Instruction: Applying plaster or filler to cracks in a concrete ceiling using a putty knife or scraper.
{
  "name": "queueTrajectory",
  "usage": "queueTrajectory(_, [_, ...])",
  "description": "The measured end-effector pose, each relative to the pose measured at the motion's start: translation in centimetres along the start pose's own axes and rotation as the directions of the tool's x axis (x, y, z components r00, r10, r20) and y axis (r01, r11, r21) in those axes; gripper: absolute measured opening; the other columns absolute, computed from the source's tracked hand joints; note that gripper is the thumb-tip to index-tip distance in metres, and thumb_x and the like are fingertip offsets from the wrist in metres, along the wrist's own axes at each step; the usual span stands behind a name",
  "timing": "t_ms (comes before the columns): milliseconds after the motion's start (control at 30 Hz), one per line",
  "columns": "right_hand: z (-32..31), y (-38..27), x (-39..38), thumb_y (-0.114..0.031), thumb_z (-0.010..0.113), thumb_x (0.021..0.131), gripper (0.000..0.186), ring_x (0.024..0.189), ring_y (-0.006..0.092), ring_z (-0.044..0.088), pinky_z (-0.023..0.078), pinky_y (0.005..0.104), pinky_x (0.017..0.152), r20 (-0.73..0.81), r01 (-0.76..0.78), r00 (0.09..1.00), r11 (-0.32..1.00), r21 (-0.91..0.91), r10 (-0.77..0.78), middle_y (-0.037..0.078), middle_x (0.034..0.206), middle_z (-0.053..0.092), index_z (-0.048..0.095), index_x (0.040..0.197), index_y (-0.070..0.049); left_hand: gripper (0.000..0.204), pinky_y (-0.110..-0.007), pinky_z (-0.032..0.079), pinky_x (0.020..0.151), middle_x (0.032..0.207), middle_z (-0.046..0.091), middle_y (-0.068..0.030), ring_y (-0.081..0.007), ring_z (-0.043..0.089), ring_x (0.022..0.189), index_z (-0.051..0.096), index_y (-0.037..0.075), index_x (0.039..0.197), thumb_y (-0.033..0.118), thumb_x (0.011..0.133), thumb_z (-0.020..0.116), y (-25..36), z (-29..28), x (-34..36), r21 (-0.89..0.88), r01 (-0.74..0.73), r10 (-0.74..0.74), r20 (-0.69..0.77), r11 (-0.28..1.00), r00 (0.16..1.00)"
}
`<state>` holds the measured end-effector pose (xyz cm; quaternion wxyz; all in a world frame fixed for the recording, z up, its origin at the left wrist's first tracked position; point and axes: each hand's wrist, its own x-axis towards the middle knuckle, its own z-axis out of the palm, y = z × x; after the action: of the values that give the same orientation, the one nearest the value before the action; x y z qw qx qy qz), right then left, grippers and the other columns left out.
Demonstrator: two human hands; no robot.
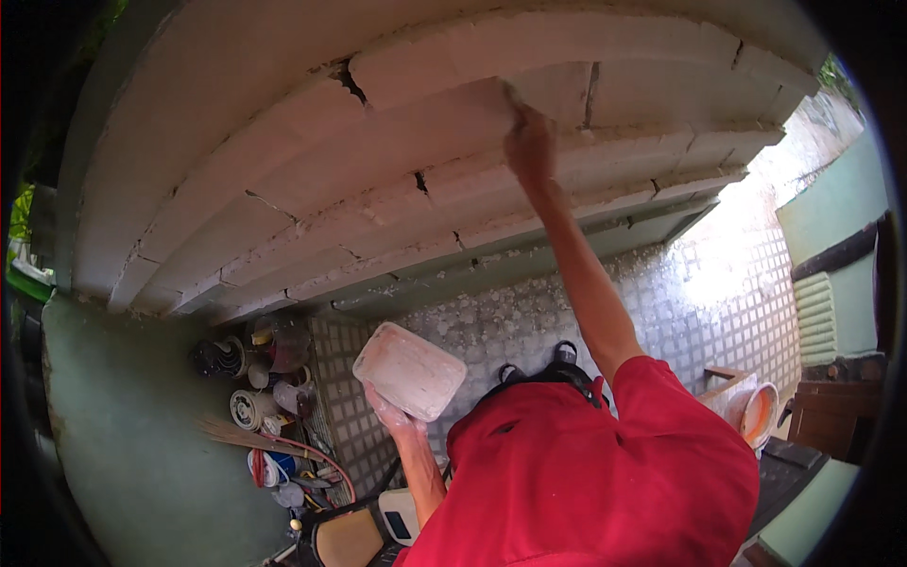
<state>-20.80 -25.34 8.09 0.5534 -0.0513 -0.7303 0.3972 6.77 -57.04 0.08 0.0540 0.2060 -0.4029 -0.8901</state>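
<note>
Evidently, above the left hand [389, 412], a dark gap [350, 80] gapes in the stepped pale blocks [444, 123]; that hand grips a smeared tub [413, 369] by its lower edge. Up and right, the right hand [529, 142] reaches the smoother face; beyond it another joint [591, 94] looks unfilled, so the work seems partly done. Blur hides its fingers; I cannot tell their grip.

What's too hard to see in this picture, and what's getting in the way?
All in the head view:
Small thing in the right hand: blurred, so I can't tell what it is.
Fingers of the left hand: mostly hidden by the white tub.
Feet: mostly covered by clothes.
Floor at the far right: partly washed out by glare.
</note>
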Motion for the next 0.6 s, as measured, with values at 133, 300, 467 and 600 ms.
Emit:
queueTrajectory(133, [-0.4, -1.2, -0.1, 0.009, 0.045, 0.074, 0.049, 0.076, 0.0392, 0.063, 0.049, 0.0444, 0.07, 0.1, 0.035, 0.993, 0.979, 0.201, -0.056, 0.028, 0.087, 0.062, 0.064, 0.117, -0.003, 0.065, -0.045, 0.045, 0.101, 0.139, 0.045, -0.0096, -0.0292, 0.048, 0.125, 0.037, 0.009, 0.141, 0.052, 0.092, 0.046, 0.9, 0.9, 0.0, -0.041, 0.044, -0.046, -0.047, 0.998, 0.998])
queueTrajectory(300, [-4.5, 2.0, 2.9, 0.007, 0.045, 0.08, 0.045, 0.096, 0.0316, 0.066, 0.051, 0.0335, 0.081, 0.116, -0.27, 0.956, 0.962, -0.031, 0.271, 0.021, 0.108, 0.065, 0.062, 0.12, -0.003, 0.066, -0.044, 0.045, 0.1, 0.139, 0.046, -0.0092, -0.0291, 0.049, 0.124, 0.037, 0.009, 0.141, 0.052, 0.092, 0.046, 1.1, 0.2, 0.5, -0.067, 0.032, -0.035, -0.047, 0.997, 0.998])
queueTrajectory(467, [0.1, 1.1, -0.8, 0.007, 0.047, 0.072, 0.043, 0.076, 0.036, 0.064, 0.05, 0.0387, 0.066, 0.011, 0.026, 1.0, 0.961, -0.276, -0.024, 0.021, 0.088, 0.067, 0.068, 0.108, -0.002, 0.064, -0.046, 0.046, 0.099, 0.138, 0.047, -0.0092, -0.0302, 0.05, 0.123, 0.037, 0.01, 0.141, 0.052, 0.093, 0.043, 0.7, -0.6, 1.1, -0.003, 0.018, -0.018, -0.037, 1.0, 0.999])
queueTrajectory(600, [-0.1, 1.6, -2.7, 0.005, 0.049, 0.075, 0.029, 0.08, 0.0274, 0.067, 0.053, 0.037, 0.071, 0.251, -0.331, 0.926, 0.926, 0.182, 0.282, 0.013, 0.085, 0.067, 0.065, 0.099, -0.001, 0.065, -0.046, 0.046, 0.099, 0.139, 0.047, -0.0094, -0.0302, 0.05, 0.123, 0.037, 0.01, 0.141, 0.053, 0.093, 0.044, 0.6, 0.5, 0.8, 0.035, 0.025, -0.025, 0.008, 0.999, 1.0])
